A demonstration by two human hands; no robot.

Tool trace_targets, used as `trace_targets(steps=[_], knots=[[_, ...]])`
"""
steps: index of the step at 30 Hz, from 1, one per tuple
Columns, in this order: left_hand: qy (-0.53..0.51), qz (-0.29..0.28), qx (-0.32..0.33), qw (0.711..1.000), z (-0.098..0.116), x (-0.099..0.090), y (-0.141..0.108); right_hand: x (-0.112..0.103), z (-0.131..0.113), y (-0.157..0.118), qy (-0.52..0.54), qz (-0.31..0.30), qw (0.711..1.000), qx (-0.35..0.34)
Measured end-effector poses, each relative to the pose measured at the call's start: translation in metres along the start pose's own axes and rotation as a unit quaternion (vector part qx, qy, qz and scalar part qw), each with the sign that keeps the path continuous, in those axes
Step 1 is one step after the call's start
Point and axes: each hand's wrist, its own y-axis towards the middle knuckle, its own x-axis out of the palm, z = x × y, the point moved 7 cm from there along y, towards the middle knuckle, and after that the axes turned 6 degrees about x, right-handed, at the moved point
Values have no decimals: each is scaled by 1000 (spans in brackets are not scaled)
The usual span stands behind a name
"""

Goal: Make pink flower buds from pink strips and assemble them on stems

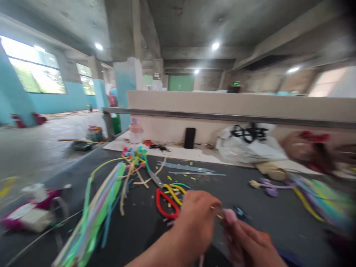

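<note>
My left hand [194,218] is closed in front of me, blurred by motion. Small shiny bits show at its fingertips, but what it grips is too smeared to name. Close beside it, my right hand [257,243] pinches a soft pink piece [230,218], whose kind I cannot make out. Just beyond my left hand lie scissors [167,202] with one red and one yellow handle loop, blades pointing away. A bundle of long pastel strips [96,215] lies to the left. Knotted, colourful strip pieces [137,155] sit past the scissors' tips.
Clear flat sticks [191,168] and small scraps lie on the dark table [236,181]. A phone [190,138] leans on the back board, near a pink-topped bottle [135,132] and white plastic bag [247,144]. More pastel strips [322,196] lie right; a purple-and-white package [33,211] left.
</note>
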Motion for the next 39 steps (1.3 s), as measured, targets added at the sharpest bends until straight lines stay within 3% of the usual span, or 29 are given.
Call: trace_targets(steps=[3,9,15,24,30,36,39], knots=[[-11,7,-44,999,-6,-1,-1,4,0,-5,40,4,999,-12],[-37,-29,23,999,5,1,-4,10,-1,-8,38,-44,997,-55],[-42,-62,46,996,10,6,-8,10,1,-8,-20,-44,996,-79],[-117,-116,-45,985,3,14,-6,9,-5,-10,-115,-51,986,-113],[-155,-157,-114,969,3,18,-2,0,-4,-8,-170,-13,977,-127],[-144,-175,-131,965,-1,19,-2,0,-8,-11,-185,15,972,-144],[-125,-163,-109,972,-1,17,-1,0,-9,-11,-184,30,972,-144]])
